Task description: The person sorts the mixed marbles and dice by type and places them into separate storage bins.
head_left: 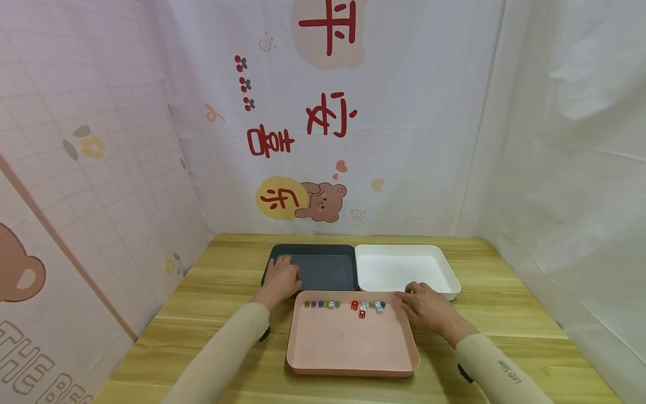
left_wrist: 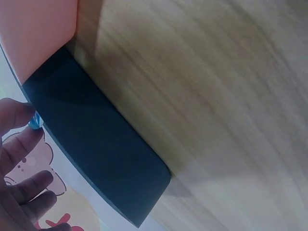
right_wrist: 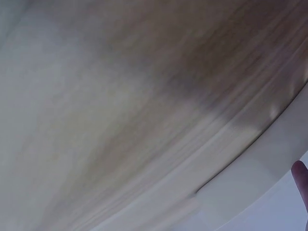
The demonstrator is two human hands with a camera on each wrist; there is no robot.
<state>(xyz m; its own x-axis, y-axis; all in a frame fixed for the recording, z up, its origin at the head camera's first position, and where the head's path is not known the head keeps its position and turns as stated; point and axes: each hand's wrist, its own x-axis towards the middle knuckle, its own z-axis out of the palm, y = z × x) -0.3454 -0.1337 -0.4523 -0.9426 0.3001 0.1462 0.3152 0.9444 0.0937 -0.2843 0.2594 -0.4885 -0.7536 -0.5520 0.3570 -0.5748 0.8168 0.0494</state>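
Note:
A small blue glass marble (left_wrist: 36, 121) is pinched between the thumb and forefinger of my left hand (head_left: 282, 278), by the rim of the dark blue tray (head_left: 325, 272). The other fingers of that hand are spread in the left wrist view. My right hand (head_left: 429, 307) is at the far right corner of the pink tray (head_left: 353, 348). Whether its fingertips hold anything is hidden; one finger (right_wrist: 301, 178) shows over the white tray in the right wrist view. Along the pink tray's far side lie marbles (head_left: 314, 304), red dice (head_left: 355, 305) and white dice (head_left: 379, 309).
The white tray (head_left: 401, 269) stands beside the dark blue one, both behind the pink tray on a wood-grain table (head_left: 202, 314). Printed white cloth (head_left: 419, 112) hangs behind and at both sides.

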